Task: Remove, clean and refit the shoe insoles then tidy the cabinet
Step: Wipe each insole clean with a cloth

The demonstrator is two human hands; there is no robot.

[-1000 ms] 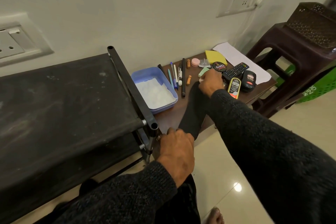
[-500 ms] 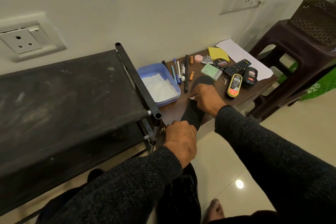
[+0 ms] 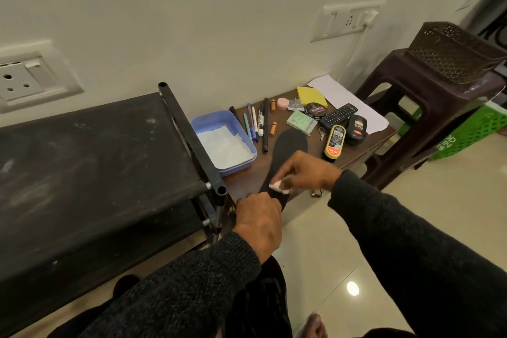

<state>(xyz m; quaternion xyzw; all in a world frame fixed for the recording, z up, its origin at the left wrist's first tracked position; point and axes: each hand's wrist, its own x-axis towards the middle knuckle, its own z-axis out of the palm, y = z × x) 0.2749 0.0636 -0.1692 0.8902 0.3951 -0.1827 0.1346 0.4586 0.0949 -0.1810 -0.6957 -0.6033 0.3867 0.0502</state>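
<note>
A black insole (image 3: 289, 145) lies lengthwise on the low brown table (image 3: 356, 152), its near end over the table's front edge. My left hand (image 3: 259, 221) pinches that near end. My right hand (image 3: 307, 173) presses a small white wipe (image 3: 277, 186) onto the insole near the heel end. A blue tray (image 3: 204, 122) holding white tissue stands to the left of the insole. The black fabric shoe rack (image 3: 90, 162) fills the left side.
Pens, two small orange tubes, a round polish tin (image 3: 315, 110), a remote (image 3: 338, 115), a yellow-black polish bottle (image 3: 334, 141) and a green packet (image 3: 300, 121) crowd the table. A brown plastic stool (image 3: 428, 107) with a basket stands right. A bare foot (image 3: 315, 325) rests on the tiled floor.
My right hand has slid the wipe down the insole from the toe end toward the heel, uncovering the toe end. My left hand has kept hold of the heel.
</note>
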